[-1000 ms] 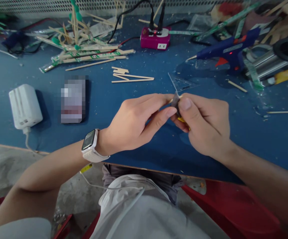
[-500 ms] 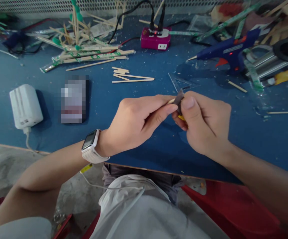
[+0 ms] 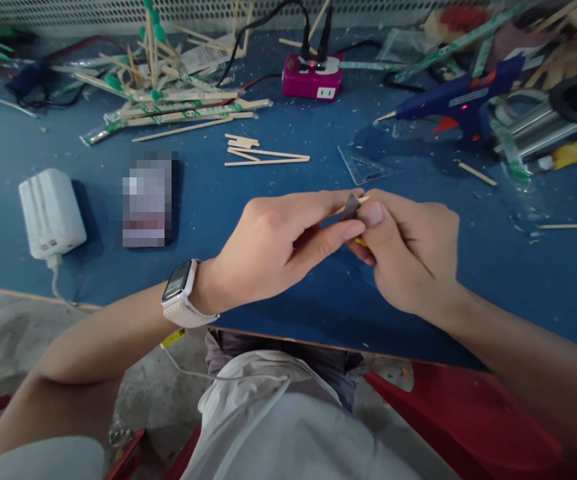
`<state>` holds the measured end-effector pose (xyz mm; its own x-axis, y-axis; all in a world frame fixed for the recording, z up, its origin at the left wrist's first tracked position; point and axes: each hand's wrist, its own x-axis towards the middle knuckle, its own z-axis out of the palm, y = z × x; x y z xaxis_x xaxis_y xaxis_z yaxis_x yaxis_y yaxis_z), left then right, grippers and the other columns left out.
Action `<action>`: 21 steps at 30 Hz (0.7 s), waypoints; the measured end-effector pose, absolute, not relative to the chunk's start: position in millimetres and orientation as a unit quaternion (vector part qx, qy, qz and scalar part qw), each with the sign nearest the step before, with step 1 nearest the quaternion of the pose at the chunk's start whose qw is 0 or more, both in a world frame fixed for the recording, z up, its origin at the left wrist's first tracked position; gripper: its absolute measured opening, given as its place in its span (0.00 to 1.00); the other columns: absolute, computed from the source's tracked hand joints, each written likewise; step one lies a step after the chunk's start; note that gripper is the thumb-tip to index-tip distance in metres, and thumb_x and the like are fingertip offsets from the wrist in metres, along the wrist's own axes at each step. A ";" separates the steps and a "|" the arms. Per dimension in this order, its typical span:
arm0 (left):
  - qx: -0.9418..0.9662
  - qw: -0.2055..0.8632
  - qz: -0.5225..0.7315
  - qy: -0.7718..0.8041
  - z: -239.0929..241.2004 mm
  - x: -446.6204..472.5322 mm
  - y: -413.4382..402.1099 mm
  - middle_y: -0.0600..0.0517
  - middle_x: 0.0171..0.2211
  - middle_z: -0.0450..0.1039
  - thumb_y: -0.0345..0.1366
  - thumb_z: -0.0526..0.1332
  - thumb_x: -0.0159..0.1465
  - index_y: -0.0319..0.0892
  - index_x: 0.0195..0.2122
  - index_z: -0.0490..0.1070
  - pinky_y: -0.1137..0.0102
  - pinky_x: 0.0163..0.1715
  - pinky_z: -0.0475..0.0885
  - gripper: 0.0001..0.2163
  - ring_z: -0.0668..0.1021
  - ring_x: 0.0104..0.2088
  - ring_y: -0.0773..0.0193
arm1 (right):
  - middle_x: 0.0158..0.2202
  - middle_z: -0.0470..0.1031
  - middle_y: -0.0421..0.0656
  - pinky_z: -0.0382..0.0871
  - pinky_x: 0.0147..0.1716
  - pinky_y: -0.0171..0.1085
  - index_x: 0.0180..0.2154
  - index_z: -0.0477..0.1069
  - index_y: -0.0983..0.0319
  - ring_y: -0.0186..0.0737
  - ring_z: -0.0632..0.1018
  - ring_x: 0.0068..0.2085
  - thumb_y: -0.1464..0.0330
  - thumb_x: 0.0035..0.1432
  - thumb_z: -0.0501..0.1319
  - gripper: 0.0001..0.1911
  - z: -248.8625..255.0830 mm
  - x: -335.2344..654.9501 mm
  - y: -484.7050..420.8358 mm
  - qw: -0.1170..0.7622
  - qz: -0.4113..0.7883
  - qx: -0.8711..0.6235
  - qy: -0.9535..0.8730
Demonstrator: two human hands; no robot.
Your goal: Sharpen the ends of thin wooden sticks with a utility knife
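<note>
In the head view, my left hand (image 3: 281, 233), a watch on its wrist, pinches a thin wooden stick (image 3: 365, 199) between thumb and forefinger. Most of the stick is hidden by the fingers; its pale tip pokes out to the right. My right hand (image 3: 411, 243) is closed around what looks like a utility knife (image 3: 351, 207). Only its dark grey blade and a bit of yellow below the thumb show. The blade lies across the stick near the tip, and both hands meet just above the blue table. Beyond them lies a clear plastic set square (image 3: 366, 168).
Several cut sticks (image 3: 268, 157) lie behind my left hand. A phone (image 3: 147, 200) and a white power adapter (image 3: 52, 213) are at left. Farther back are a magenta power strip (image 3: 312, 79), a blue glue gun (image 3: 461, 103) with a lit red light, and bundled sticks (image 3: 188, 110).
The blade has shifted slightly left and down along the stick, so the pale stick tip now shows to its right. Both hands otherwise stay nearly in place.
</note>
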<state>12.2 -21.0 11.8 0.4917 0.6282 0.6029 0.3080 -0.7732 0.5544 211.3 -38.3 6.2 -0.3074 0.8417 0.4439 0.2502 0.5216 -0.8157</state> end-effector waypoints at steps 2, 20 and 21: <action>0.844 0.188 0.418 0.279 12.3 12.1 -20.6 0.52 0.35 0.87 0.41 0.61 0.78 0.44 0.45 0.83 0.74 0.38 0.82 0.11 0.88 0.36 0.67 | 0.21 0.64 0.36 0.58 0.24 0.38 0.27 0.64 0.58 0.32 0.64 0.22 0.60 0.81 0.55 0.25 6.7 211.2 -38.1 0.456 0.328 -0.368 -0.741; 0.834 0.181 0.416 0.314 13.3 9.7 -22.7 0.53 0.40 0.89 0.44 0.62 0.77 0.45 0.47 0.85 0.75 0.31 0.78 0.13 0.87 0.33 0.69 | 0.25 0.71 0.38 0.65 0.26 0.37 0.29 0.65 0.58 0.32 0.69 0.24 0.62 0.80 0.56 0.23 1.3 207.9 -41.6 0.477 0.310 -0.386 -0.726; 0.833 0.178 0.417 0.317 13.1 9.7 -22.8 0.53 0.39 0.89 0.45 0.62 0.77 0.45 0.47 0.85 0.76 0.30 0.78 0.13 0.87 0.33 0.69 | 0.24 0.70 0.38 0.65 0.26 0.37 0.29 0.65 0.58 0.33 0.69 0.24 0.62 0.81 0.56 0.23 1.3 207.8 -41.8 0.476 0.309 -0.389 -0.725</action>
<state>9.7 -22.8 13.1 0.4515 0.6762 0.5822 0.3794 -0.7360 0.5607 207.8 -41.8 1.3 -0.2438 0.8586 0.4509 0.2692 0.5066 -0.8191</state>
